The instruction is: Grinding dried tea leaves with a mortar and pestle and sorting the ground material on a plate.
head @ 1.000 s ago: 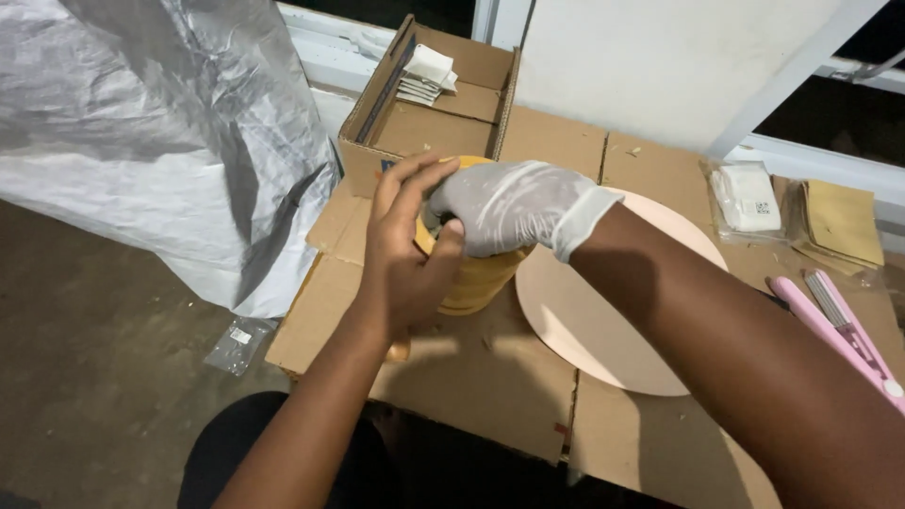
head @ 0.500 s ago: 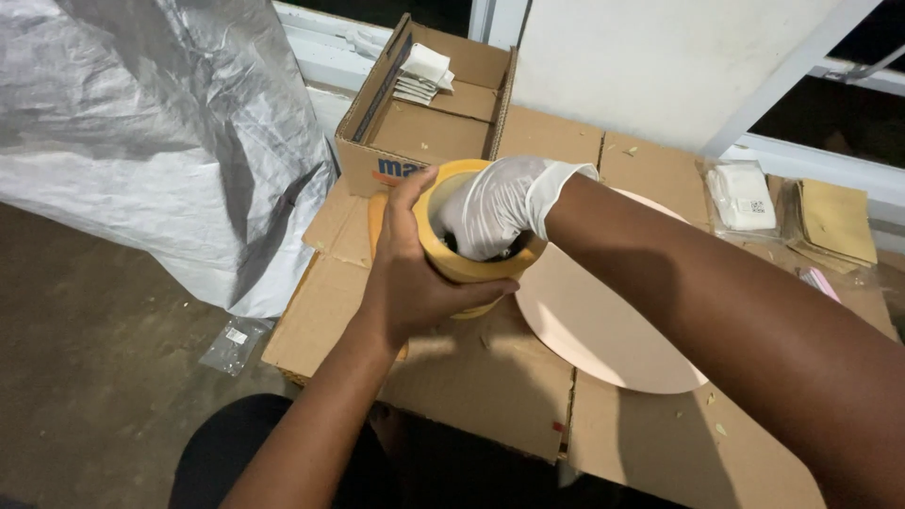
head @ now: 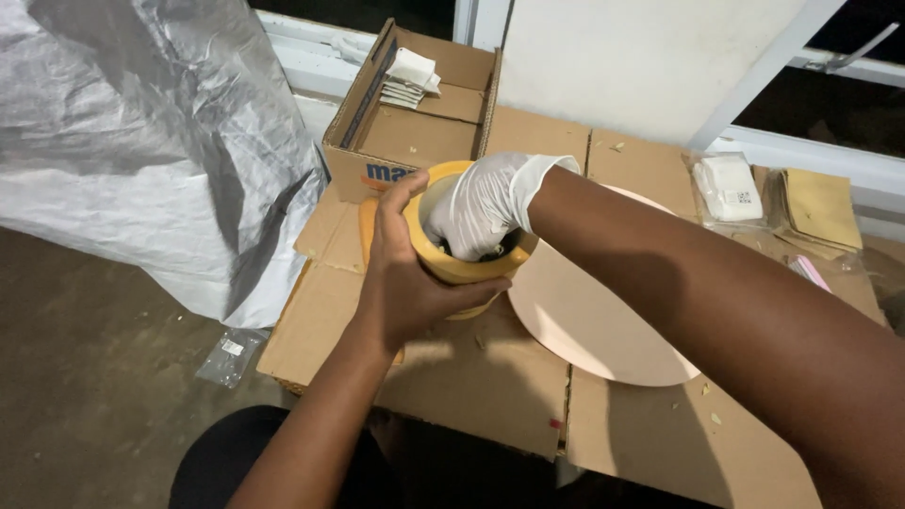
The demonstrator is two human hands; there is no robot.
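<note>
Flattened cardboard (head: 443, 377) underneath — left hand (head: 410, 283) fingers clasping yellow cup (head: 443, 259), gloved right hand (head: 481, 207) fingers hidden inside.

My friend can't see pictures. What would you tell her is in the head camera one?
A bare left hand grips a yellow cup while the right hand, in a white glove, reaches inside it. Under them lie flattened cardboard and a pale round plate. An open cardboard box sits behind, with a silver plastic sheet to the left.
</note>
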